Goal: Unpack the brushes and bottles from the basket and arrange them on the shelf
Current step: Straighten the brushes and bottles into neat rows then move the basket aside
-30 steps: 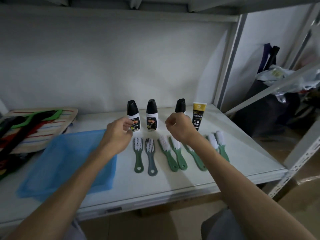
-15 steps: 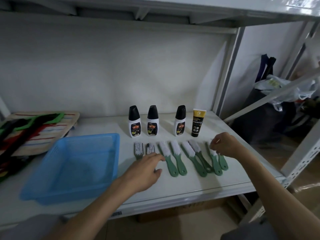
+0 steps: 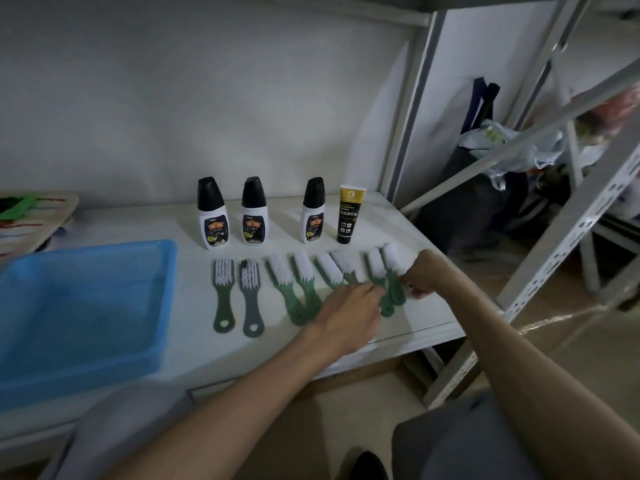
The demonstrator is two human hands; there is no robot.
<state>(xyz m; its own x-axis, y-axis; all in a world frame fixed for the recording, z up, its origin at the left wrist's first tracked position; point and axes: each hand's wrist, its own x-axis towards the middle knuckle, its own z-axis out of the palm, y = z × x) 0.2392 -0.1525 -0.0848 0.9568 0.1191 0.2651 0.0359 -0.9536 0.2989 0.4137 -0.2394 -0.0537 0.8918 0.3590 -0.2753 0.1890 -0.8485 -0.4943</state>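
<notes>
R hand [image 3: 426,273]: fingers curled, pinching the handle of the far-right green plastic brush w/ white bristles [image 3: 391,258]. L hand [image 3: 348,315]: fingers flat, touching neighbouring green handles, moved over from the grey plastic brush [image 3: 251,296]. Both hands off the black-capped white bottles [image 3: 254,216]. Blue plastic basket [image 3: 86,306] looks emptied, so prob. only final straightening left on the white shelf [image 3: 194,355].

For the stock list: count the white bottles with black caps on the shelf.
3, in a row on the white shelf: left white black-capped bottle, middle bottle beside it, right bottle apart, next to the black-and-yellow tube. None seems hidden.
</notes>
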